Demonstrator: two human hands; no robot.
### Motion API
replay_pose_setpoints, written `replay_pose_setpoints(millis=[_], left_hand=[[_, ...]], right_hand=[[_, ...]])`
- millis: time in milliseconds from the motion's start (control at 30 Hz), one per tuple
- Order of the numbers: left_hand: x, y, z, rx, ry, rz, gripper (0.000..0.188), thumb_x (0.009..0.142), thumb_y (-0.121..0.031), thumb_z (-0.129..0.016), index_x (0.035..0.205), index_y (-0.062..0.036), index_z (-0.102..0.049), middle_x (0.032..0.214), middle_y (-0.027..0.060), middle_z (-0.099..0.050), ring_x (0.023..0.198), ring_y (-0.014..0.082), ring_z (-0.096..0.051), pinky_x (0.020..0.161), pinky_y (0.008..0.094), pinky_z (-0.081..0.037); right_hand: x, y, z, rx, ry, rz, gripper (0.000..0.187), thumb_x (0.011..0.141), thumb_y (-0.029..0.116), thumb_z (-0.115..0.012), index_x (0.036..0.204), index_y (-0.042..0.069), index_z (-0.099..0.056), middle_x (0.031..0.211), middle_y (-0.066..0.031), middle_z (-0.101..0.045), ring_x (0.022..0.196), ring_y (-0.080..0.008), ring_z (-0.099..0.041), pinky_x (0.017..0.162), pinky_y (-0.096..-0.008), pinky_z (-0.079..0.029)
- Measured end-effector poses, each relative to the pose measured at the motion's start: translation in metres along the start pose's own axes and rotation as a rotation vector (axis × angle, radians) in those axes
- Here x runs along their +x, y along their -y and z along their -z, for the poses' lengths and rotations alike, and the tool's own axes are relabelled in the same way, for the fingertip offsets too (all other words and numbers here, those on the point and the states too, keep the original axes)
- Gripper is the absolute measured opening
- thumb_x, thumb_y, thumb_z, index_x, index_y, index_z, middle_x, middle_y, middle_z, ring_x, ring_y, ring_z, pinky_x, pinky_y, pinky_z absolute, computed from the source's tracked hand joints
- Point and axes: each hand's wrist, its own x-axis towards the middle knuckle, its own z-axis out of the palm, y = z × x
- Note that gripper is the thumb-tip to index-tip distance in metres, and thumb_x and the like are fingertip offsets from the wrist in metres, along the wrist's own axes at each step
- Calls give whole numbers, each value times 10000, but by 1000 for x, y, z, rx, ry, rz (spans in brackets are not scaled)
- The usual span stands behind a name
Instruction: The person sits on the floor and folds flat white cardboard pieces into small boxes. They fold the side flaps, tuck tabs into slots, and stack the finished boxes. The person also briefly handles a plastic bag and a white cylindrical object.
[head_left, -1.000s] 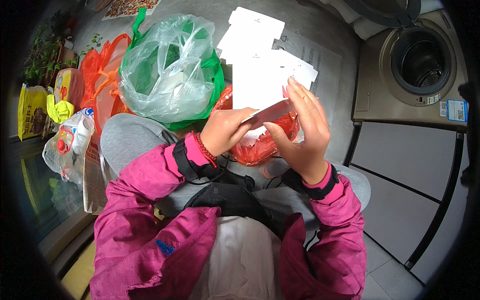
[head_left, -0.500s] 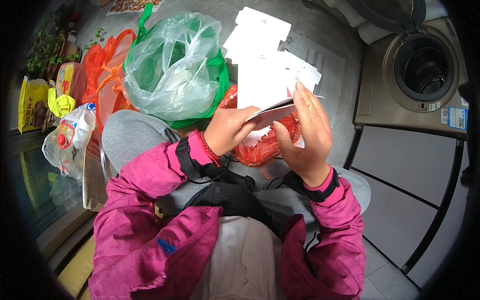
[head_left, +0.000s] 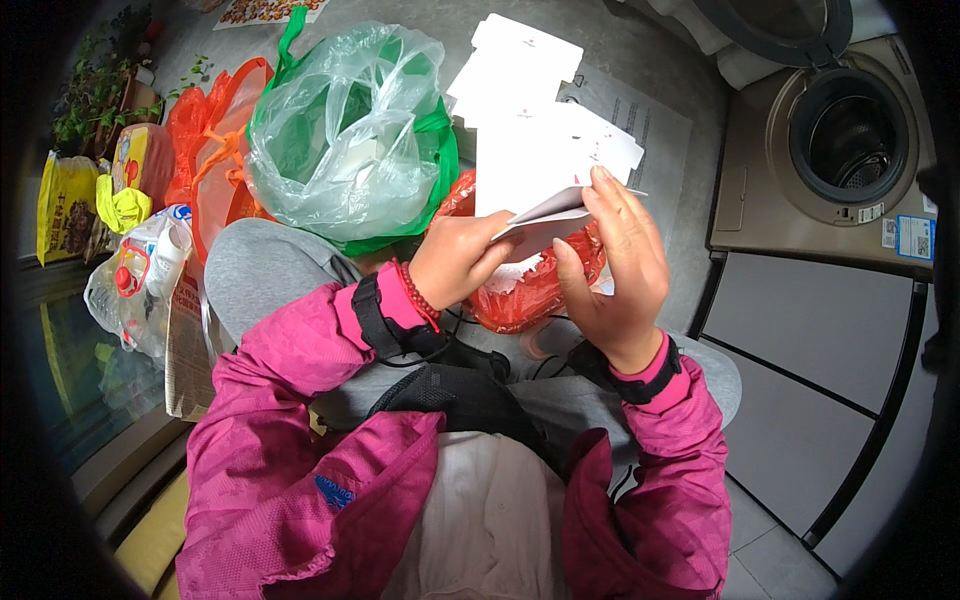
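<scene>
Between my hands is a folded piece of thin white card (head_left: pixel 548 228), seen nearly edge-on, with its layers slightly apart. My left hand (head_left: pixel 455 262) pinches its left end between thumb and fingers. At the other end my right hand (head_left: pixel 628 275) is upright with its fingers stretched and its thumb apart, the fingertips against the card's edge. Below the card lies a red plastic bag (head_left: pixel 520 302), with torn white paper showing on it. Flattened white cartons (head_left: pixel 530 150) are spread on the floor just beyond the hands.
A green bag (head_left: pixel 440 165) lined with a clear plastic bag (head_left: pixel 345 130) stands beyond my left knee. Orange-red bags (head_left: pixel 225 150), a clear bag of bottles (head_left: pixel 140 280) and a yellow packet (head_left: pixel 68 210) are farther left. A front-loading washing machine (head_left: pixel 735 160) with its door open stands at right.
The card's folded layers have parted a little and its upper edge has tilted. My right hand has shifted slightly to the right; my left hand keeps its hold.
</scene>
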Motion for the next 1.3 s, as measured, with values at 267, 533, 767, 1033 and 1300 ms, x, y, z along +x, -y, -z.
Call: replay_pose_setpoints(millis=[267,533,767,1033,1300], left_hand=[[1,-1,0,1,-12,-14,144,829,-91,-584,965,-45,-582,733,180,-602,677,366,-616,586,426,-483],[0,-2,-1,-14,8,20,134,836,-96,-585,961,-48,-591,752,173,-616,692,364,-621,594,418,-488],[1,-1,0,-42,-16,42,163,848,-85,-584,1006,-46,-598,766,177,-621,705,366,-626,606,409,-496],[1,-3,1,-3,-22,14,156,835,-77,-584,987,-41,-587,747,186,-604,686,372,-614,595,419,-487],[1,-3,2,-13,-17,28,145,840,-80,-576,978,-35,-580,738,192,-603,684,372,-614,594,420,-486]], right_hand=[[1,-1,-1,-3,-17,15,513,684,29,-721,1172,-37,-579,1203,-222,-604,1109,-363,-590,954,-425,-461],[1,-1,1,-14,-11,19,520,672,18,-730,1169,-30,-584,1191,-215,-611,1102,-355,-597,943,-411,-470],[0,0,1,-24,9,21,489,671,16,-730,1140,-24,-596,1185,-202,-619,1098,-345,-603,935,-407,-474],[0,-1,0,9,-20,55,511,663,4,-725,1154,-13,-588,1188,-203,-619,1109,-347,-601,937,-414,-474],[-1,1,1,18,7,73,450,708,-18,-682,1146,-55,-584,1170,-250,-617,1114,-386,-598,953,-422,-471]])
